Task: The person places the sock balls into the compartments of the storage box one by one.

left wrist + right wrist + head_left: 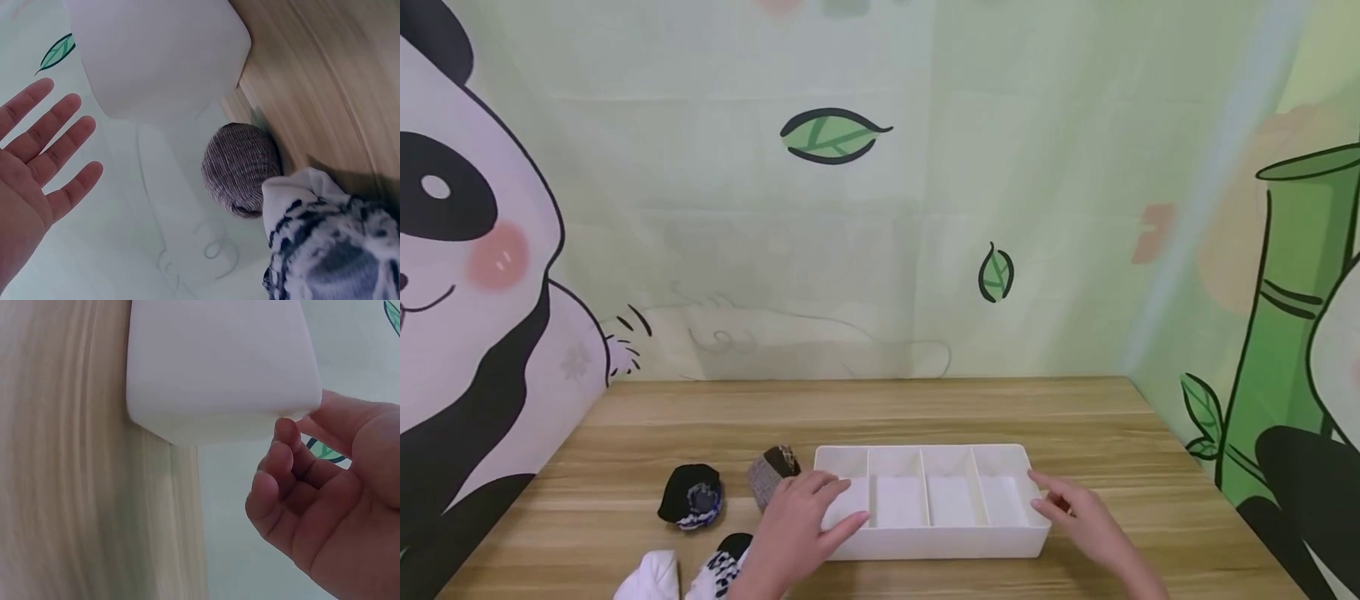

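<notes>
A white divided box (936,542) with several bare compartments sits on the table. My right hand (1078,512) is at its right end; in the right wrist view, thumb and curled index finger pinch the rim of the box (219,362). My left hand (801,525) reaches over the left end, its fingers (62,147) straight and spread with nothing in them. Just behind that hand lies a rolled grey-brown sock (765,479). A black-and-white patterned sock bundle (718,571) is partly hidden by the left wrist.
Farther left on the wooden table (880,412) are a rolled black sock (688,496) with a grey and blue part and a white sock bundle (651,575) at the bottom edge of the view. A printed panda backdrop (850,250) stands behind and along both sides.
</notes>
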Tool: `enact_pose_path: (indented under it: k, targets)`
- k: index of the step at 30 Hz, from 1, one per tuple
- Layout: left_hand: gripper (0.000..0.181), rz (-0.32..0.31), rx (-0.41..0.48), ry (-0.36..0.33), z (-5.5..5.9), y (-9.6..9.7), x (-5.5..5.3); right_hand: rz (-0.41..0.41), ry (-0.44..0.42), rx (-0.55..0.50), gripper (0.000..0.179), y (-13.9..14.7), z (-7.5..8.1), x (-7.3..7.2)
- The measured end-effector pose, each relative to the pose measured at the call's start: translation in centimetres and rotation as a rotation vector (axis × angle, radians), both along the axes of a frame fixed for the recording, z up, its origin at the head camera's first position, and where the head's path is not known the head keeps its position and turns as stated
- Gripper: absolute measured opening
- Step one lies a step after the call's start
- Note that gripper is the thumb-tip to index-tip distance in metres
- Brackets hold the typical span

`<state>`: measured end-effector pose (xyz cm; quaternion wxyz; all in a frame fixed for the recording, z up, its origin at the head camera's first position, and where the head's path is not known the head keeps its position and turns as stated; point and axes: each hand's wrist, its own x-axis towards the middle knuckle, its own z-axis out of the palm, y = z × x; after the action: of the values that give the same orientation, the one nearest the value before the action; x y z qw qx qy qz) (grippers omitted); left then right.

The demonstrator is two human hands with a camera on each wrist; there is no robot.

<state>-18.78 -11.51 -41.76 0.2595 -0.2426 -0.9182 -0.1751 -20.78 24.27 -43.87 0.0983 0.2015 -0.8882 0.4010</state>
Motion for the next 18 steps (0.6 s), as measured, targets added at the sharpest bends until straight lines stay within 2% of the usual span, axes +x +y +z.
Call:
enact_pose_path:
  k: [6,10,18]
  targets:
    - [0.043,0.044,-0.019,-0.058,0.2,-0.6,0.6,0.057,-0.095,-0.044,0.034,0.4,-0.3,-0.2]
    - [0.041,0.067,-0.008,-0.062,0.3,-0.9,1.0,0.098,-0.17,-0.092,0.04,0.6,-0.5,-0.4]
    - [0.041,0.083,-0.004,-0.048,0.2,-2.2,1.3,0.082,-0.243,-0.116,0.046,0.7,-0.3,-0.4]
